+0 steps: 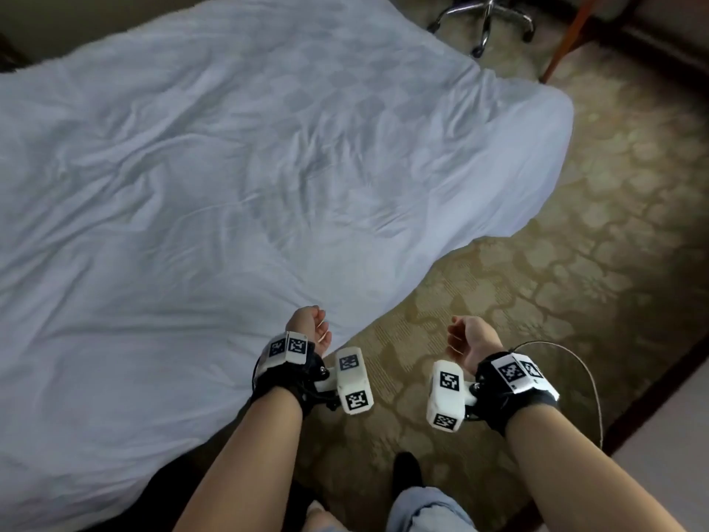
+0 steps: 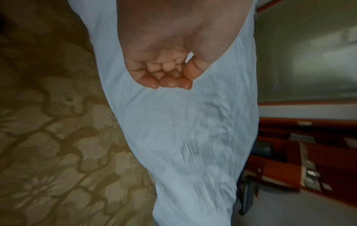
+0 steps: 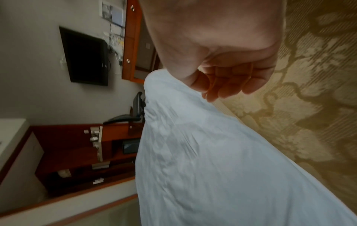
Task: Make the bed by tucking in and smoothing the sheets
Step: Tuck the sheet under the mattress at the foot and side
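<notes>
Head view: a wrinkled white cotton bed sheet [image 1: 215,178] covers the bed from 9 to 1 o'clock, its corner hanging over the patterned tan carpet [image 1: 575,270] at 2 o'clock. The left hand [image 1: 309,329] hovers at the sheet's near edge, fingers loosely curled, holding nothing. The right hand [image 1: 470,341] hangs over carpet, apart from the sheet, likewise loosely curled and empty.

Left wrist view: curled fingers [image 2: 166,82] close on nothing; the sheet lies beyond at 6 o'clock.

Right wrist view: relaxed fingers [image 3: 228,85] are empty; a black wall television [image 3: 85,56] sits at 10 o'clock.
</notes>
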Demonstrator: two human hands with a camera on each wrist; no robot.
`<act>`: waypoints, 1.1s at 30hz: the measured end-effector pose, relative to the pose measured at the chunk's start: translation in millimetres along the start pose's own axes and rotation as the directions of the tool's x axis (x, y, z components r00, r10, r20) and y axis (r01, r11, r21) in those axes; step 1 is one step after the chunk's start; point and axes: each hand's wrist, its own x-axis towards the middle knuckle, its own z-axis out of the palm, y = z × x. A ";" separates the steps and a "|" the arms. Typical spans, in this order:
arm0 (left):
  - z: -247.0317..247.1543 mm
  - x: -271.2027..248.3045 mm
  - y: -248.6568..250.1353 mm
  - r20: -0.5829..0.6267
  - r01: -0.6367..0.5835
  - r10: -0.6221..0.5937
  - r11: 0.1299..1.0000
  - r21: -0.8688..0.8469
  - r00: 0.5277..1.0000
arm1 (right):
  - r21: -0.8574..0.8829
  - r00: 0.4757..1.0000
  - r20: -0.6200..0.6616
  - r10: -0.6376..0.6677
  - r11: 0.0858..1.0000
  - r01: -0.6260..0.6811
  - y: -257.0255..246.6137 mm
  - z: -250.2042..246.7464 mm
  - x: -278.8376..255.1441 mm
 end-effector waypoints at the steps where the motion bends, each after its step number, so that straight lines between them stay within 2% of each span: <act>1: 19.0 -6.9 -0.9 0.012 -0.019 0.018 1.000 0.012 1.000 | 0.020 1.000 -0.002 -0.007 1.000 0.007 -14.8 -12.7 4.2; 4: 70.2 -17.8 -3.5 0.045 -0.055 0.053 0.997 0.044 0.998 | 0.057 1.000 -0.006 -0.031 0.998 0.031 -53.1 -44.5 17.1; 10: 153.5 -16.7 -14.8 0.106 0.013 -0.018 0.999 0.049 0.994 | 0.050 0.988 -0.122 -0.093 0.994 0.100 -112.0 -79.7 47.9; 15: 223.7 9.8 -5.8 0.045 -0.031 0.029 0.999 0.042 0.999 | 0.045 0.977 -0.178 -0.116 0.991 0.126 -176.9 -91.6 87.2; 19: 297.1 38.7 14.0 0.042 -0.026 0.024 0.999 0.028 0.999 | -0.053 0.972 -0.192 -0.135 0.990 0.127 -246.4 -99.1 124.8; 23: 355.6 48.5 28.7 0.051 -0.006 0.006 1.000 -0.001 0.999 | -0.168 0.973 -0.162 -0.167 0.976 0.139 -306.8 -107.2 157.7; 27: 392.6 51.6 42.5 0.031 -0.016 0.017 0.999 -0.035 0.999 | -0.255 0.971 -0.123 -0.203 0.952 0.167 -351.5 -117.3 184.9; 30: 414.2 57.2 53.8 -0.018 -0.028 0.027 0.996 -0.080 0.999 | -0.249 0.976 -0.098 -0.194 0.954 0.165 -373.8 -125.6 203.6; 33: 431.0 60.8 49.9 -0.087 -0.046 0.037 0.994 -0.104 0.996 | -0.363 0.985 -0.042 -0.169 0.921 0.143 -391.9 -134.2 223.6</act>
